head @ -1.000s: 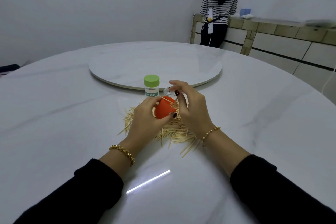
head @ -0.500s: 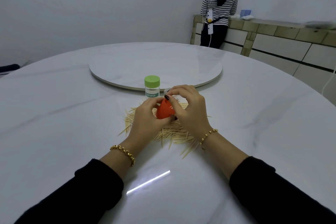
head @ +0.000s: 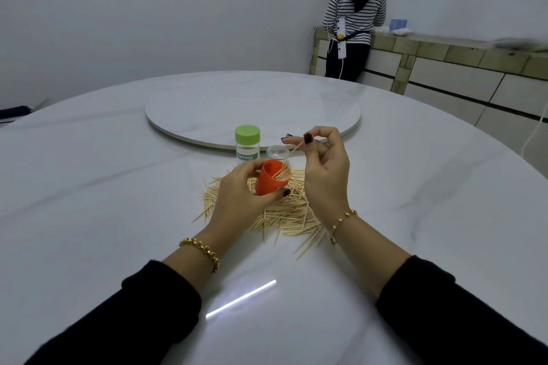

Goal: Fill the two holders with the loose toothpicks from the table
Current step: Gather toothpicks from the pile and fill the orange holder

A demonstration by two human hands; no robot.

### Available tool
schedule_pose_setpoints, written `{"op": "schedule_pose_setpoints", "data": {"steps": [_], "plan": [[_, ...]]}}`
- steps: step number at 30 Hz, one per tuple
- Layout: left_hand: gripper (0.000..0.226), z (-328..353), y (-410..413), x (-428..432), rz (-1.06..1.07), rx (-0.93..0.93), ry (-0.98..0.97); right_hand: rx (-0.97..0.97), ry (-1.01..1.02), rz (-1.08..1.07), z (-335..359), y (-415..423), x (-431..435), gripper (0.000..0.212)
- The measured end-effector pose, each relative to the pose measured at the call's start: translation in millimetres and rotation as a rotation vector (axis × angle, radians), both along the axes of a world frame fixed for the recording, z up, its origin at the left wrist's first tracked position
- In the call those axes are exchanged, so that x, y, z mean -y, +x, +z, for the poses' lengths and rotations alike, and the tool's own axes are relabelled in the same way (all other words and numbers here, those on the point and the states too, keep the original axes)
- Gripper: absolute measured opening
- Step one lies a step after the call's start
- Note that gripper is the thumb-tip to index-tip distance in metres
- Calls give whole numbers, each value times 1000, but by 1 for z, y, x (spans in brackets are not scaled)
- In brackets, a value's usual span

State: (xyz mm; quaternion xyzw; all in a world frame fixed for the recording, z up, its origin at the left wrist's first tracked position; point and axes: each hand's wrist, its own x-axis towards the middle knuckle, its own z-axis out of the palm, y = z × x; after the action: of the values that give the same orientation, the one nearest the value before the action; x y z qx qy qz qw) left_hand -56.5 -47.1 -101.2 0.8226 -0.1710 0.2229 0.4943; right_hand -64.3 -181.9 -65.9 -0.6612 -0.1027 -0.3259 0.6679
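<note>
**One toothpick pinched above the orange holder**

The left hand (head: 237, 195) is gripping the orange holder (head: 268, 179), fingers and thumb curling round its wall, and is tilting its open mouth up and toward the right. A bunch of toothpicks is sticking out of that mouth. The right hand (head: 323, 169) is pinching a single toothpick (head: 296, 149) between thumb and fingertips. It is holding the toothpick slantwise above and to the right of the holder's mouth, apart from it.

Both hands are hovering over the pile of loose toothpicks (head: 284, 216), which is lying spread on the white marble counter (head: 89, 187) just beneath the holder. Behind the pile the green-capped holder (head: 247, 142) is standing upright with its cap on, its label reading TOOTHPICK. A clear lid (head: 277, 152) is lying flat just to its right. Both are sitting near the rim of the round turntable (head: 252, 104) in the middle of the counter.

A gold bracelet (head: 201, 249) is circling each wrist, and black sleeves (head: 133, 320) are covering the forearms. In the far corner a person (head: 355, 15) in a striped top is standing, back turned, beside a tiled ledge (head: 444, 50).
</note>
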Motion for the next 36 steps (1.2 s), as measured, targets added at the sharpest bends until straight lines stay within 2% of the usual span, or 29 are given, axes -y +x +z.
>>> {"op": "schedule_pose_setpoints", "data": {"steps": [4,7,10,15,21,26,36], "plan": [[52,1,-1,1,-2,7,-13,-51,-151,27,-14,3,1,5],[51,1,-1,0,3,2,-20,-79,-247,30,-21,9,5,17],[52,1,-1,-2,17,-5,0,-135,-295,-66,-18,16,22,27],[52,0,-1,-3,35,-28,3,-404,-645,-166,-31,32,63,30],[52,1,-1,-5,53,-36,-3,-480,-935,-101,-36,54,58,39],[52,0,0,-5,50,-28,9,-470,-1065,-62,-35,65,48,29],[54,-2,1,-6,58,-23,8,-337,-1121,-190,-34,56,37,15]]}}
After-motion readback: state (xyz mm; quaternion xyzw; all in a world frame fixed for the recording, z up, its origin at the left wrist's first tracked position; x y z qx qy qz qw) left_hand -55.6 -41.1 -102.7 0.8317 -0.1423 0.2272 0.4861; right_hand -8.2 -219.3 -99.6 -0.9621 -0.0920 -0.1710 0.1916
